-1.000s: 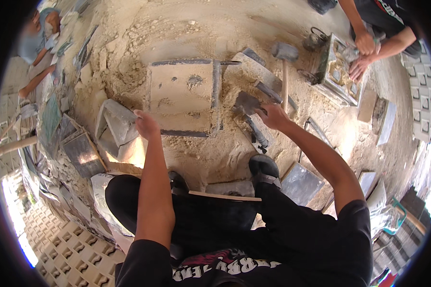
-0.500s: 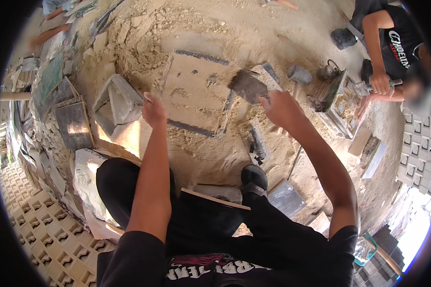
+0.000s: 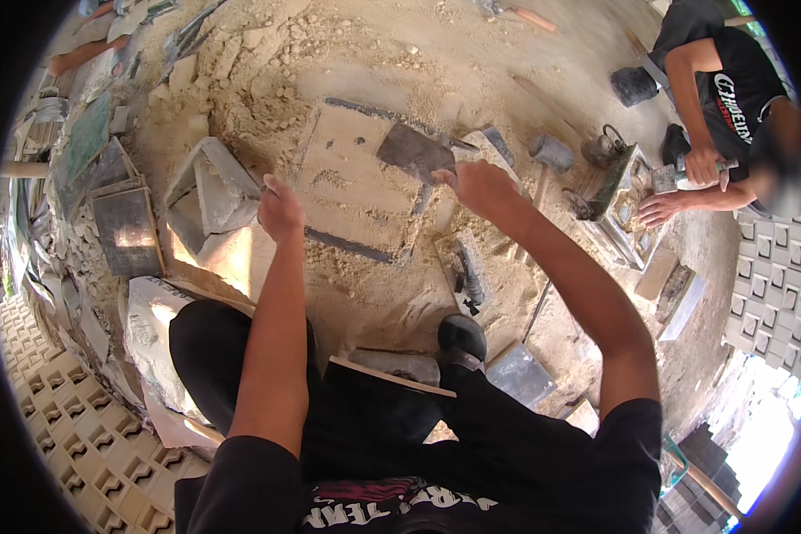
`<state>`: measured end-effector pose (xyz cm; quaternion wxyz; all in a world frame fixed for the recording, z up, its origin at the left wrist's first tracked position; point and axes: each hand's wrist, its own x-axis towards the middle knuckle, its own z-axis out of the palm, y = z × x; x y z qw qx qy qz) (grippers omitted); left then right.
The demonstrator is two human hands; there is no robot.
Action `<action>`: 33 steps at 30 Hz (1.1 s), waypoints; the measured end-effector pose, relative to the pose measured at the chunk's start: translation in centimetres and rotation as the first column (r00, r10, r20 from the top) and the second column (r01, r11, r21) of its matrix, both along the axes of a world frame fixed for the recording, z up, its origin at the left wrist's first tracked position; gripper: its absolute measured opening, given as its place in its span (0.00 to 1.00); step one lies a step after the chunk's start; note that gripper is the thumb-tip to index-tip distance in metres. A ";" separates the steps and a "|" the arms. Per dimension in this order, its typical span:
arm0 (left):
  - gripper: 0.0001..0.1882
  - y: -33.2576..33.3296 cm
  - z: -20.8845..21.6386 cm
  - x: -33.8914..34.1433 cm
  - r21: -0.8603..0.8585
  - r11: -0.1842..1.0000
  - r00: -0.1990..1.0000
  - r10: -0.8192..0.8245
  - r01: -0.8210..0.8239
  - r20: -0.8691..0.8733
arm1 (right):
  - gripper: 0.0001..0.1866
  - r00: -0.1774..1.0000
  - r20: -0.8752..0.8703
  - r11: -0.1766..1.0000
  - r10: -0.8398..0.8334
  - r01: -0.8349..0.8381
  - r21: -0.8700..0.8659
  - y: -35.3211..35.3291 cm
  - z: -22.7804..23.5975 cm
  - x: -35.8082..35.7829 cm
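My right hand [image 3: 489,191] grips a trowel [image 3: 416,154] with a broad, dark rectangular blade. The blade is over the far right part of a flat square bed of sandy material [image 3: 343,182], edged by a dark frame [image 3: 351,246]. Shallow dents and a few small dark holes mark the sandy surface. My left hand [image 3: 281,212] is closed with its thumb up, left of the bed; whatever its curled fingers may hold is hidden. Just beside it stands a grey angular box-like block [image 3: 227,191] with a hollow side.
Loose sand and lumps [image 3: 258,80] are heaped beyond. A mallet [image 3: 550,153] lies right of the bed, a brush-like tool [image 3: 470,274] nearer me. At right a co-worker's hands [image 3: 681,191] work at a box [image 3: 627,214]. Dark panels [image 3: 129,231] lean left; patterned blocks [image 3: 89,436] are stacked lower left.
My right hand has moved the trowel leftward, so its blade is now over the sandy bed. My left hand stays closed beside the grey block. The co-worker's hands have shifted at the box.
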<state>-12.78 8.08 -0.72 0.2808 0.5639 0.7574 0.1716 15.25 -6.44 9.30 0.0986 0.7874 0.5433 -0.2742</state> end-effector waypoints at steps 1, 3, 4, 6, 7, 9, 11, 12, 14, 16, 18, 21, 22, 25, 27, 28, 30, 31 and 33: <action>0.41 -0.1 0.5 -0.3 -0.044 0.999 1.000 -0.002 0.003 0.026 | 0.33 0.997 -0.068 0.997 -0.045 0.049 0.067 -1.3 -1.6 1.3; 0.40 0.1 0.2 -0.7 0.016 1.000 1.000 -0.016 0.016 0.024 | 0.33 0.995 0.035 0.968 0.089 -0.095 0.231 -4.5 -0.9 3.5; 0.40 -0.1 0.1 -0.8 0.039 0.999 0.999 -0.025 0.024 0.022 | 0.34 0.994 0.060 0.972 0.095 -0.106 0.211 -5.7 -0.2 4.3; 0.40 -0.3 1.3 0.4 -0.014 1.000 0.999 -0.024 0.025 0.027 | 0.34 0.995 0.090 0.996 0.040 -0.047 0.078 -8.0 1.8 5.9; 0.39 -0.4 1.7 0.3 -0.039 0.999 1.000 -0.021 0.022 0.016 | 0.35 0.996 0.086 0.999 -0.013 0.016 -0.032 -7.7 2.8 5.7; 0.39 -0.2 1.3 -0.1 -0.005 1.000 1.000 0.002 -0.002 0.004 | 0.35 0.999 -0.044 0.999 -0.029 0.030 0.032 -4.8 3.1 5.0; 0.38 -0.2 1.2 -0.1 0.003 1.000 1.000 -0.006 0.006 -0.007 | 0.35 0.992 -0.122 0.998 -0.025 0.032 0.051 -0.5 3.3 2.3; 0.38 -0.1 1.4 -0.2 -0.003 1.000 1.000 -0.009 0.008 -0.013 | 0.36 0.991 -0.135 0.999 0.001 0.005 0.043 1.3 3.1 0.9; 0.38 -0.1 0.9 0.4 -0.005 1.000 1.000 -0.017 0.017 0.000 | 0.35 0.998 -0.050 0.995 0.045 -0.041 0.093 -0.3 -0.4 1.0; 0.38 0.1 -0.3 -0.5 0.009 1.000 1.000 -0.004 0.004 -0.009 | 0.33 0.998 0.015 0.997 0.060 -0.061 0.053 -3.2 -3.2 0.7; 0.37 -0.1 0.0 -0.5 -0.021 1.000 1.000 0.008 -0.008 -0.016 | 0.32 0.991 0.067 0.993 0.119 -0.117 -0.032 -8.7 -2.3 3.7; 0.37 0.3 0.7 -0.3 -0.055 0.998 1.000 0.008 -0.007 0.005 | 0.32 0.991 0.126 0.989 0.053 -0.035 -0.147 -10.8 0.6 6.6; 0.37 0.0 0.8 0.0 -0.077 0.997 1.000 -0.004 0.005 0.019 | 0.32 0.990 0.142 0.996 0.019 -0.006 -0.091 -11.2 0.9 7.1; 0.37 0.1 1.0 -0.3 -0.080 0.996 1.000 0.025 -0.025 -0.002 | 0.33 0.994 -0.029 0.993 -0.103 0.105 0.051 -2.3 1.9 2.7; 0.36 0.0 1.2 0.2 -0.102 0.995 1.000 0.015 -0.014 0.008 | 0.33 0.997 -0.009 0.995 -0.080 0.080 0.063 1.3 0.7 1.8; 0.36 0.2 1.2 -0.1 -0.109 0.994 1.000 0.010 -0.010 0.005 | 0.33 0.999 0.013 0.997 -0.041 0.040 0.070 2.2 -0.7 1.4; 0.36 0.0 1.1 0.1 -0.089 0.996 1.000 0.004 -0.003 0.013 | 0.33 0.999 0.032 0.997 0.019 -0.022 0.079 1.1 -1.7 1.8; 0.36 0.1 1.0 -0.3 -0.078 0.997 1.000 0.023 -0.022 0.009 | 0.33 0.998 0.022 0.994 0.065 -0.067 0.082 -0.9 -1.1 2.5; 0.36 -0.2 0.6 -0.8 -0.123 0.992 1.000 -0.006 0.005 -0.005 | 0.33 0.996 0.051 0.997 0.074 -0.075 0.032 -5.8 0.9 4.4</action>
